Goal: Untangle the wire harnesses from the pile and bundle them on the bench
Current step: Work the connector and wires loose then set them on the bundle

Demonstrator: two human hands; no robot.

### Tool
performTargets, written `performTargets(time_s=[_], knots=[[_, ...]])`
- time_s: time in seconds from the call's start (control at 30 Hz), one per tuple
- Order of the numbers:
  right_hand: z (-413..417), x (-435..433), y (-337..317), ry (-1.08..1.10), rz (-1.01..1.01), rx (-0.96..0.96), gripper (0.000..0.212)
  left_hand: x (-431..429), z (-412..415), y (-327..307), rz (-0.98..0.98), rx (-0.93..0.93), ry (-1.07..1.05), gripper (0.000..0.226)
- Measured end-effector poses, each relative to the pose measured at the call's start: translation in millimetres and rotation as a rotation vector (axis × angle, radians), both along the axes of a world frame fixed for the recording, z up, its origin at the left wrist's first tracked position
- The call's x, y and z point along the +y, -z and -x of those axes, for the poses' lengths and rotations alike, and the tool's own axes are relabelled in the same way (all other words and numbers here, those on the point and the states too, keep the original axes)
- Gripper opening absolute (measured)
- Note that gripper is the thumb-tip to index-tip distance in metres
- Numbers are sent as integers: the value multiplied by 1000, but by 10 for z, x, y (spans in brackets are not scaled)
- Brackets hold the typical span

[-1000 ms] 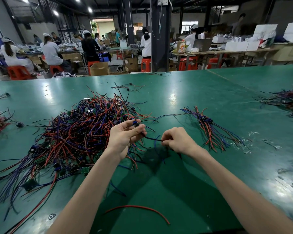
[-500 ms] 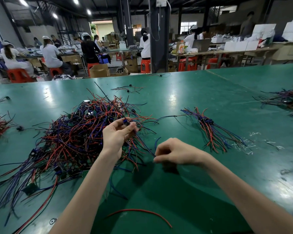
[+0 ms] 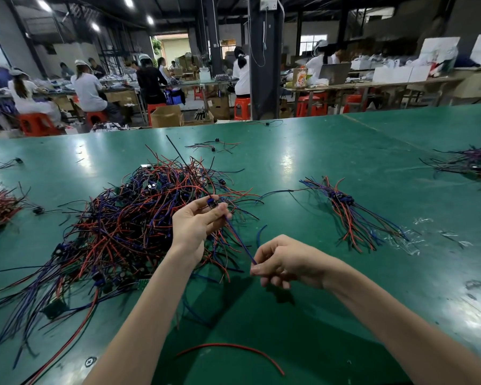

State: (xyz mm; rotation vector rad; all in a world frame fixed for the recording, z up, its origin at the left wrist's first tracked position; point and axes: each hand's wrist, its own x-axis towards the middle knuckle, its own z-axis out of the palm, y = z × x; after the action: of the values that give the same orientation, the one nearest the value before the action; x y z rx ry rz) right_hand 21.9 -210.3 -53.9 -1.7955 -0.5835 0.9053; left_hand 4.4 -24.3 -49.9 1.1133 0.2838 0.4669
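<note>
A tangled pile (image 3: pixel 128 226) of red, blue and black wire harnesses is spread left of centre on the green bench (image 3: pixel 317 162). One blue-wired harness (image 3: pixel 239 239) is pinched at mid-frame between the left hand (image 3: pixel 195 226) and the right hand (image 3: pixel 286 262). A gathered bundle (image 3: pixel 345 207) is laid right of centre.

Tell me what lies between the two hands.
One blue wire, stretched straight from the left hand down to the right hand, both pinching it; seen in the head view.

Bare left hand (image 3: pixel 195 226) and bare right hand (image 3: pixel 286 262) on slim, bare forearms (image 3: pixel 156 301)
</note>
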Motion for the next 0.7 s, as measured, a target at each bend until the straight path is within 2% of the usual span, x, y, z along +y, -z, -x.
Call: performTargets(time_s=[0.07,0.17,0.23,0.3,0.4,0.47,0.63,0.7], knots=[[15,16,21,33,-15,-17,16,20,-4,-3,46,17,0,20],[61,19,-14,-60,-99,-182,16,53,-15,-7,117,62,17,18],[68,16,-28,-97,-131,-217,17,71,-21,-3,129,94,37,17],[61,23,-3,-60,-103,-171,16,79,-18,-2,131,112,55,17],[50,50,55,43,-27,-1,10,75,-19,3,120,131,56,17],[39,50,71,37,-22,33,9,70,-16,2,107,133,58,17],[88,77,98,-73,-175,-203,30,109,-21,-2,100,129,59,18],[109,102,116,-88,-206,-226,32,117,-24,6,95,135,62,18]])
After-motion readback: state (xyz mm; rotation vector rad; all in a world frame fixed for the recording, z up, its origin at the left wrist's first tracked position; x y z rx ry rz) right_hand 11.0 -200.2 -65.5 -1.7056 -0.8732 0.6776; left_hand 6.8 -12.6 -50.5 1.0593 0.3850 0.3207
